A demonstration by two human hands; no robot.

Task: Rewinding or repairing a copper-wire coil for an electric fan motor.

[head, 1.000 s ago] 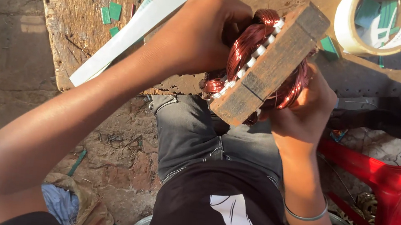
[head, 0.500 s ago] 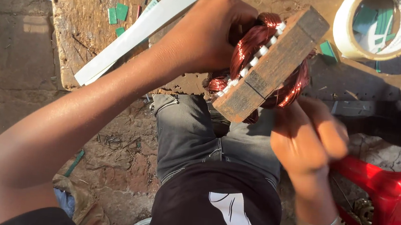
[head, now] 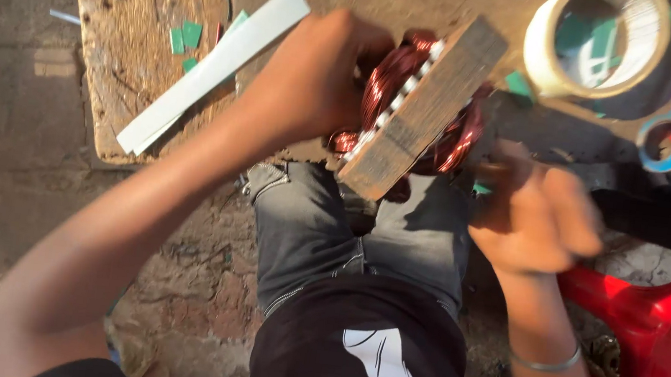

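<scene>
My left hand (head: pixel 313 85) is closed around the far side of the motor stator (head: pixel 420 110), fingers curled into the copper windings (head: pixel 385 85), and it alone carries the piece, tilted on the near edge of the wooden board (head: pixel 130 30) above my knees. My right hand (head: pixel 540 208) hangs just beside the stator's near corner, apart from it, blurred; the fingers look loosely bent and I see nothing in them, though I cannot tell for sure.

The risks, as I judge them: with one hand gripping, the heavy laminated block could roll off the board edge onto my lap (head: pixel 347 232), since only a corner seems to rest there. My left fingers press straight on the copper, so a hard squeeze or a slip could scrape the wire's coating or bend the coil ends. Beyond my right hand lie a tape roll (head: pixel 600 46) and blue-handled scissors (head: pixel 670 130); a quick reach could knock them off the board. Left of my left hand, the white strip (head: pixel 215 65) sits loose and could slide away.
</scene>
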